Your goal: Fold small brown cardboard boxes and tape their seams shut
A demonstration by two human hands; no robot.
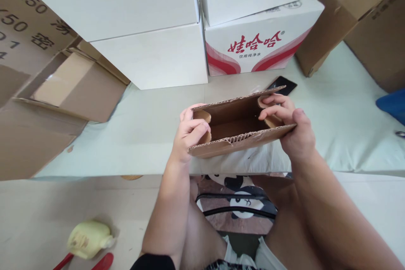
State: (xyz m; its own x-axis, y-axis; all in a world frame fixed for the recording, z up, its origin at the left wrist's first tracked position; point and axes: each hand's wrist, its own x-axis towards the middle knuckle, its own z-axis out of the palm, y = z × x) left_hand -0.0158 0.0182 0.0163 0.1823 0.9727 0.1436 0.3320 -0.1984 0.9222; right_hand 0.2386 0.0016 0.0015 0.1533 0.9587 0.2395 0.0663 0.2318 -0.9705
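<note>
Between my two hands is a small brown cardboard box (pixel 243 145), held above the front edge of the table with its open top facing me. My left hand (pixel 191 133) grips its left end, fingers curled at the folded-in flaps there. At the right end, my right hand (pixel 291 124) has its thumb on the outside and fingers reaching over the inner flaps. The inside of the box is shadowed and shows bare cardboard. Behind its right corner lies a dark flat object (pixel 286 84), partly covered by the box.
White cartons (pixel 152 57) and a red-and-white printed carton (pixel 262 46) stand at the back. Brown boxes flank them, one open (pixel 91 88) at left. A blue object (pixel 392 105) is at the right edge of the pale-covered table (pixel 148 135). A yellowish bottle (pixel 88 238) lies on the floor.
</note>
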